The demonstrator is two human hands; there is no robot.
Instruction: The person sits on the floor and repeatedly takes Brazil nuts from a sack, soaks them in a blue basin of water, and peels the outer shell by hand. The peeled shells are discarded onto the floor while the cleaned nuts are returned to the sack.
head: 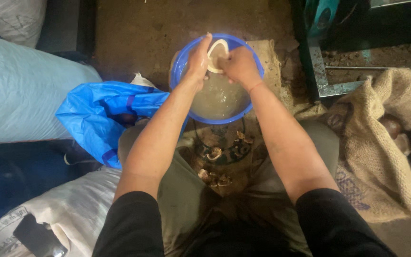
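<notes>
Black sleeves, bottom of frame: forearms reach up-centre. Left hand (198, 59) and right hand (236, 64): fingers closed on a pale curved piece (217, 53), held over the blue basin (179, 62) of cloudy water, likely so drips fall in. Brown scraps (215, 178), lower centre. Burlap sack (386, 138), right.

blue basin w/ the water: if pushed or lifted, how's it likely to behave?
The blue basin probably feels heavy, since it holds cloudy water that would likely slosh. Its thin plastic rim may flex. It sits on burlap sacking, so it would likely drag.
</notes>
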